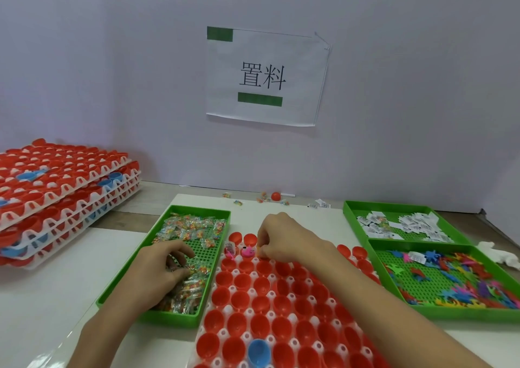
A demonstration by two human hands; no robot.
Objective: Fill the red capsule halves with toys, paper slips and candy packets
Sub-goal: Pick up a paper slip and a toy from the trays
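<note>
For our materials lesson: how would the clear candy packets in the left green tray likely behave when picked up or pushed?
Probably light and floppy: the candy packets are small clear wrappers heaped loosely in the green tray. Likely slippery, sliding over one another when pushed, as the film looks glossy.

Glossy red plastic capsule halves [270, 297] sit open side up in rows in a white moulded tray [292, 317], with one blue half [259, 352] near the front. Two far-row halves hold pink toys [248, 251]. Small clear candy packets [194, 227] lie heaped in a green perforated tray [168, 318] at left. White printed paper slips [408, 224] and colourful flat plastic toys [455, 280] lie in two green trays [422, 242] at right.
</note>
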